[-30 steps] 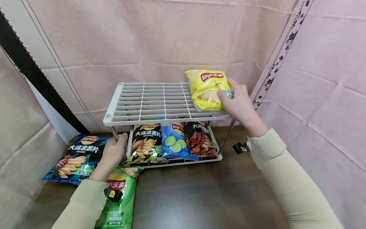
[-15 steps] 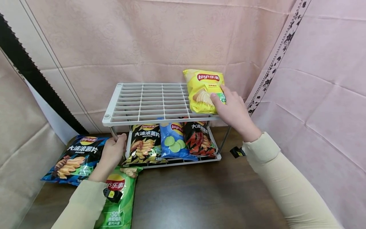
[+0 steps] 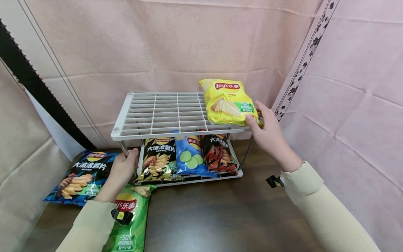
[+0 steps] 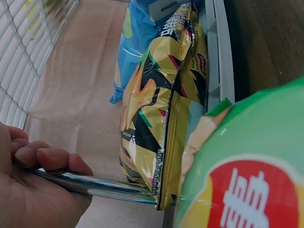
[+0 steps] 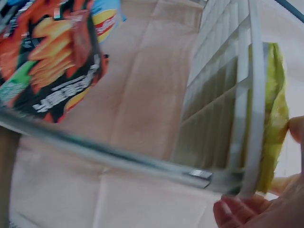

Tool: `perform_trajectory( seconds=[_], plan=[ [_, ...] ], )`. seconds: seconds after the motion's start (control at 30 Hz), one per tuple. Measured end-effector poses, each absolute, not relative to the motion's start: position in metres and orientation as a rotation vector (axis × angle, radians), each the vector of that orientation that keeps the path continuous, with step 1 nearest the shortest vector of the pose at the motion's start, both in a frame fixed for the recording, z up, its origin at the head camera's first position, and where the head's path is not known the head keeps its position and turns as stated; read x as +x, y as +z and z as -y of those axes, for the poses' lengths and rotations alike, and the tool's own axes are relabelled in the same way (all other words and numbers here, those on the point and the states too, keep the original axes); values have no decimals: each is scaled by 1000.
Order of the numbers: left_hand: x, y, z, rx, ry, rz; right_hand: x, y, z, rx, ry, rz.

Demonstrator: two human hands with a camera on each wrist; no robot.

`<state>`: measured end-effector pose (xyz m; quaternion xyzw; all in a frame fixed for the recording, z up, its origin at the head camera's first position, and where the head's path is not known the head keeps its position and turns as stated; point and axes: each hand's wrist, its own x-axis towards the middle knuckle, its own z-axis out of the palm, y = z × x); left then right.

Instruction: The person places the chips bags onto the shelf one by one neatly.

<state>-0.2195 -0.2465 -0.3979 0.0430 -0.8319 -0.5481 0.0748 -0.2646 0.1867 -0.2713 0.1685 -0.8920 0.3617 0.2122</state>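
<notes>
A white two-tier wire rack (image 3: pixel 123 112) stands on the table. My left hand (image 3: pixel 124 169) grips its front-left metal post (image 4: pixel 114 185), fingers wrapped round it. On the right end of the upper shelf lies a yellow bag of potato chips (image 3: pixel 227 102). My right hand (image 3: pixel 271 135) pinches this bag's lower right edge, thumb in front, at the shelf's right corner. Below, the lower shelf bears a black-and-gold chip bag (image 3: pixel 158 159), a blue one with lime slices (image 3: pixel 190 155) and a black-and-red one (image 3: pixel 218 153), side by side.
Left of the rack, a black-and-blue chip bag (image 3: pixel 82 179) lies on the brown table (image 3: pixel 201 217). A green chip bag (image 3: pixel 133 218) lies in front of it, partly under my left forearm. Pale cloth (image 3: pixel 176 42) hangs behind and at both sides.
My right hand moved left with the yellow bag, then back right to its lower edge; the bag now lies more slanted. My left hand stays on the post.
</notes>
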Motion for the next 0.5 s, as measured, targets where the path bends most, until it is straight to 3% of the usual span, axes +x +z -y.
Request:
perform_trajectory(
  seconds=[0.2,0.5],
  plan=[
    [-212,-391,247,139,-1635,2590,-264,-300,-210,475,1155,2515],
    [-182,-396,252,-58,-1398,2802,-274,-360,-220,357,1310,2618]
  ],
)
